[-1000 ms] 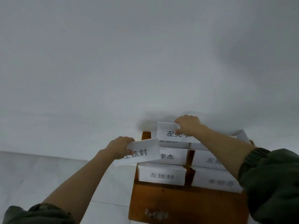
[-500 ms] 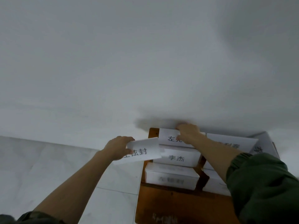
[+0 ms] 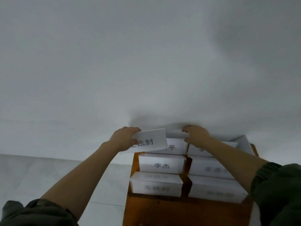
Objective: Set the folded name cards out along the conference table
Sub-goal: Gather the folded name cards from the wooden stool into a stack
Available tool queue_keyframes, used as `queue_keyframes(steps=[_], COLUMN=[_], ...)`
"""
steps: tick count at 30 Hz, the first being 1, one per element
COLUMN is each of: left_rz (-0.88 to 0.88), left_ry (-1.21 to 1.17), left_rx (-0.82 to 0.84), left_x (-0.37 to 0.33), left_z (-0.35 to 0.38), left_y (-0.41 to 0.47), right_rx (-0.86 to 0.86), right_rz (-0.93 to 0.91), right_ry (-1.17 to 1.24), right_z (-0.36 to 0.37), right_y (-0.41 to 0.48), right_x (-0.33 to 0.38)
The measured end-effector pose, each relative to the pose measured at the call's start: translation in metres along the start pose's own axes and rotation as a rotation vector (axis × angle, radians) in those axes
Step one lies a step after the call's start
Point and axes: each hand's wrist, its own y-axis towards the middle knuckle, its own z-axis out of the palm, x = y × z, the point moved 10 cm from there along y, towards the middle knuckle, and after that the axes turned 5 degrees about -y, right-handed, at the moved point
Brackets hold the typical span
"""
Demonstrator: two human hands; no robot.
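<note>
Several white folded name cards stand in two columns on a brown wooden surface (image 3: 187, 211) against the wall. My left hand (image 3: 125, 139) grips a folded card (image 3: 151, 141) with black printed characters, held just above the far left card of the stack (image 3: 172, 146). My right hand (image 3: 197, 136) pinches the top edge of another white card (image 3: 177, 133) at the far end, next to the wall. A card printed with two characters (image 3: 162, 163) stands in the left column, and a blurred one (image 3: 156, 185) stands nearest me.
A plain white wall (image 3: 146, 62) fills most of the view right behind the cards. Pale floor tiles (image 3: 48, 176) lie to the left of the wooden surface. Another white card (image 3: 243, 144) leans at the far right corner.
My left hand has carried its card to the right and up, over the far left card. My right hand has stayed at the far row by the wall. The view has shifted.
</note>
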Motion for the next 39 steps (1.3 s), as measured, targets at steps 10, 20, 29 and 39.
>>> queue_keyframes(steps=[10, 20, 29, 39], left_rz=[0.127, 0.096, 0.294, 0.342], left_ry=[0.135, 0.236, 0.231, -0.030], left_rx=[0.101, 0.119, -0.091, 0.184], left_x=[-0.079, -0.078, -0.107, -0.078], left_z=[0.060, 0.105, 0.082, 0.139], left_y=[0.066, 0.101, 0.069, -0.035], right_rx=[-0.059, -0.082, -0.132, 0.108], right_rz=[0.091, 0.121, 0.082, 0.055], right_ry=[0.031, 0.110, 0.179, 0.072], right_z=[0.003, 0.029, 0.033, 0.096], right_y=[-0.052, -0.082, -0.111, -0.157], right_x=[-0.081, -0.098, -0.074, -0.067])
